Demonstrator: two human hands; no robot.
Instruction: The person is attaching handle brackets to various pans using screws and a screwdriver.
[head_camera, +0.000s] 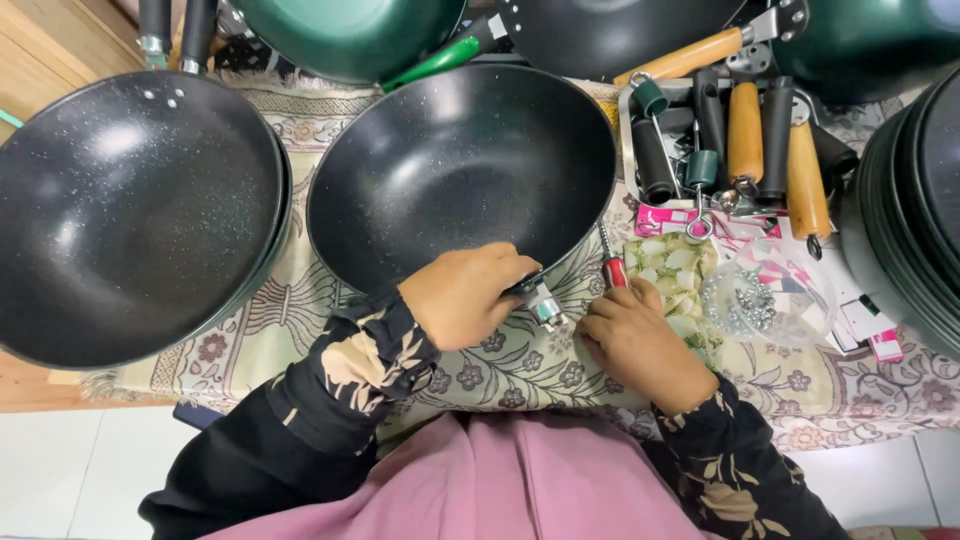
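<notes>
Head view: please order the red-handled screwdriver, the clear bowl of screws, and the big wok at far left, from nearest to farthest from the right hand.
1. Red-handled screwdriver, touching the right hand.
2. Clear bowl of screws, to its right.
3. Big wok, far left.

so the big round black wok (460, 170) has a speckled non-stick coating with a soft sheen, and its short handle stub (545, 305) looks like shiny bare metal. the flowery cream cloth (500, 365) underneath is woven and matt. rounded wooden handles (745, 130) look smooth and varnished, and the small screws (745, 300) are bright metal
</notes>
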